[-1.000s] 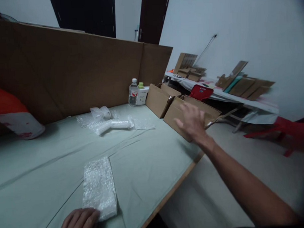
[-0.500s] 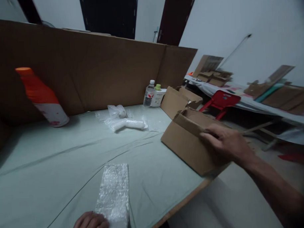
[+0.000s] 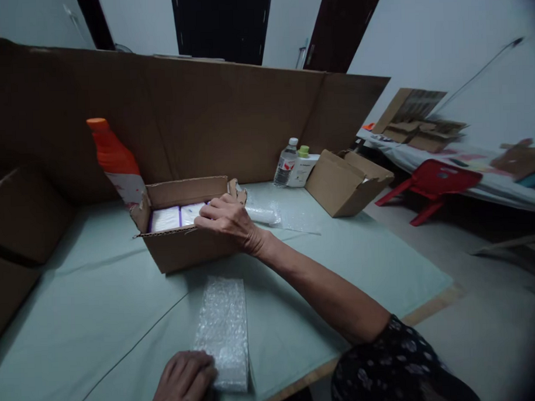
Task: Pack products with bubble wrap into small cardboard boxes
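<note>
An opened cardboard box (image 3: 185, 253) stands on the pale green cloth, with white packs (image 3: 165, 219) edged in purple inside it. My right hand (image 3: 226, 219) is closed over the box's near rim at its right end, covering part of the packs. Nearer to me lies a flat, clear piece of bubble wrap (image 3: 223, 330). At its lower left edge my left hand (image 3: 186, 379) rests with curled fingers, holding it against the table; the thumb is hidden.
An orange and white bottle (image 3: 117, 162) stands behind the box. Rolled clear plastic wrap (image 3: 263, 214), a water bottle (image 3: 286, 163), a white bottle with a green cap (image 3: 302, 169) and another cardboard box (image 3: 341, 183) are to the right. Cardboard panels (image 3: 242, 119) border the back.
My right hand has carried the cardboard box from the table's right edge to the left, behind the bubble wrap. The view has turned a little left. My left hand stays at the bubble wrap.
</note>
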Demonstrator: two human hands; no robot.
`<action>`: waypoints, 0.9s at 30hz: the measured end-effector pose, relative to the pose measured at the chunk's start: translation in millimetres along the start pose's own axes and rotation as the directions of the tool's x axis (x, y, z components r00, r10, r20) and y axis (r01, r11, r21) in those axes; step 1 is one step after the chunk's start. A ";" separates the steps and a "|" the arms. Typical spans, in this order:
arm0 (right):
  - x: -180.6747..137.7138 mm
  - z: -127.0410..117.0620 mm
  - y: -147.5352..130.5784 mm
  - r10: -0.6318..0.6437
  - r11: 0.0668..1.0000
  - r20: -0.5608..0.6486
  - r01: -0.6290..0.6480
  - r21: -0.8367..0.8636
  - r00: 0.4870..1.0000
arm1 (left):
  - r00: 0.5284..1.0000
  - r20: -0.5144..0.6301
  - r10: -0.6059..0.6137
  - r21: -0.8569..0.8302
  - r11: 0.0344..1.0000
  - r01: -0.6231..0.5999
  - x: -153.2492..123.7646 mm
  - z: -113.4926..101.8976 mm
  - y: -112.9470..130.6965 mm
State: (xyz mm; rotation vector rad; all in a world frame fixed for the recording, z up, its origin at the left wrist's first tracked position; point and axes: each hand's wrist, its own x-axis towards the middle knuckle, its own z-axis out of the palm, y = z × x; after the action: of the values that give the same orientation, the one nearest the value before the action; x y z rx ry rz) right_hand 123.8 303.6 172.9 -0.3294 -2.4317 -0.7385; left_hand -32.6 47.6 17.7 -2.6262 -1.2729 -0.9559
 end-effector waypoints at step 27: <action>-136.4 -63.0 -164.9 0.403 0.607 0.503 -0.635 0.478 0.764 | 0.952 0.011 -0.306 -0.155 0.940 0.304 39.3 -0.6 -20.1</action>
State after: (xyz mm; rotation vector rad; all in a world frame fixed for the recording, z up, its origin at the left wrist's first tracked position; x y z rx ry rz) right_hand 199.3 123.7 64.7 -0.9175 -2.5095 0.4548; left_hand -29.4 87.5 36.3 -2.5732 -1.7049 -1.1551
